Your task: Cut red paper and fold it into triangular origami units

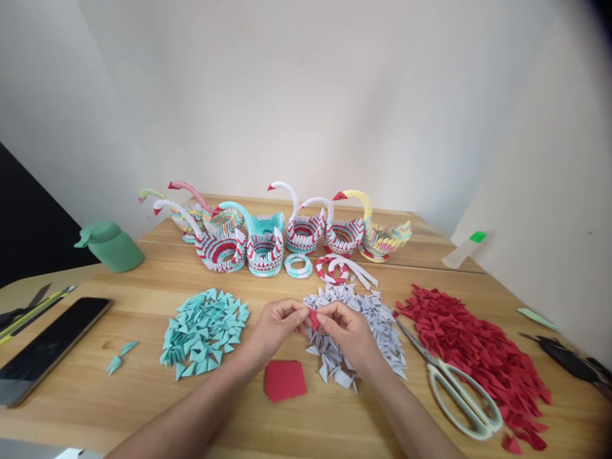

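Note:
Between my two hands is a small red paper piece, pinched at the middle of the table. My left hand grips its left side with thumb and fingers. From the right, my right hand pinches the same piece. Under and behind the right hand spreads a pile of pale lilac folded paper triangles. A stack of red paper sheets lies just below my hands. To the left is a heap of turquoise folded triangles, and a large heap of red folded triangles lies to the right.
Several folded-paper swans stand along the back, with paper rings before them. Scissors lie by the red heap. At left are a phone and a green jug. A glue bottle stands back right; black-handled cutters lie right.

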Action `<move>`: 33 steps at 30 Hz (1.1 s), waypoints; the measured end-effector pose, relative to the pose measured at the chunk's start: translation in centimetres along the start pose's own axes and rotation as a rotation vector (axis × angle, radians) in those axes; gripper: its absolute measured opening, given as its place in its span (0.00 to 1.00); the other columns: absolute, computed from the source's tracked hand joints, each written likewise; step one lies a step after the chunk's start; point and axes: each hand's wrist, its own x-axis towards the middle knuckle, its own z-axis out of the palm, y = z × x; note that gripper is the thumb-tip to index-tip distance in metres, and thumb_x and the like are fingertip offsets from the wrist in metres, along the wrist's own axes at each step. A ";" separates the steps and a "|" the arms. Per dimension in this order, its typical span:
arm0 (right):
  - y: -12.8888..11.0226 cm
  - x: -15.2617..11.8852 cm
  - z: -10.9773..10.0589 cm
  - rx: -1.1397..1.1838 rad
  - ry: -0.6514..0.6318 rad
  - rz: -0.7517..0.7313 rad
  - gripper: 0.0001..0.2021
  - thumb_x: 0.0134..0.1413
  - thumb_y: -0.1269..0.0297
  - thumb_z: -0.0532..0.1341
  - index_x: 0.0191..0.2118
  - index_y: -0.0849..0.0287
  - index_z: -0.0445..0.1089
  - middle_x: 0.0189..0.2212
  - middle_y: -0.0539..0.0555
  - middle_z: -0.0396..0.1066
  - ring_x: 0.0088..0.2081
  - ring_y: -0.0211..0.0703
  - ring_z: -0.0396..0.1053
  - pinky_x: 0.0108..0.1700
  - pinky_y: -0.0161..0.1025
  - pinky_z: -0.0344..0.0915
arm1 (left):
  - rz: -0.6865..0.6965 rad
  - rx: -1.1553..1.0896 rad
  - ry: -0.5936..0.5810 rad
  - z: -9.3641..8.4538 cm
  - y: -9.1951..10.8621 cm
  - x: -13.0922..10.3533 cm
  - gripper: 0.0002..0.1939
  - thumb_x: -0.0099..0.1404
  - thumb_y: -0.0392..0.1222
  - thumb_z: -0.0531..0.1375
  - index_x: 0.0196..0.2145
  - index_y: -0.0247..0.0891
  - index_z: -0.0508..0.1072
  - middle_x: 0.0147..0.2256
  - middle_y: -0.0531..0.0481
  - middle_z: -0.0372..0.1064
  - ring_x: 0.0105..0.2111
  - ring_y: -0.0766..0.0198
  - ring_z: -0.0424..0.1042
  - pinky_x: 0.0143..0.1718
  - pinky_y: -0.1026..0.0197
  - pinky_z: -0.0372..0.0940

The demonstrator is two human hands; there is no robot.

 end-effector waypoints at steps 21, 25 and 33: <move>-0.8 -0.1 0.0 0.104 -0.021 0.103 0.15 0.48 0.51 0.67 0.30 0.60 0.73 0.20 0.50 0.72 0.25 0.39 0.68 0.30 0.35 0.63 | 0.013 0.016 0.092 0.6 0.5 -0.3 0.12 0.53 0.47 0.65 0.26 0.33 0.77 0.22 0.51 0.72 0.24 0.67 0.67 0.29 0.64 0.64; -1.1 -0.2 0.1 0.150 -0.019 0.113 0.16 0.46 0.51 0.68 0.29 0.59 0.72 0.21 0.50 0.71 0.25 0.39 0.68 0.30 0.36 0.64 | 0.002 -0.038 0.052 0.5 0.7 -0.2 0.15 0.53 0.50 0.66 0.25 0.33 0.77 0.22 0.50 0.72 0.23 0.66 0.68 0.30 0.63 0.64; -0.9 -0.2 0.2 0.191 -0.030 0.124 0.15 0.46 0.51 0.69 0.29 0.60 0.72 0.20 0.49 0.71 0.24 0.38 0.67 0.29 0.35 0.63 | 0.006 -0.048 0.024 0.4 0.5 -0.1 0.15 0.53 0.51 0.66 0.25 0.33 0.76 0.22 0.50 0.72 0.23 0.66 0.69 0.29 0.63 0.65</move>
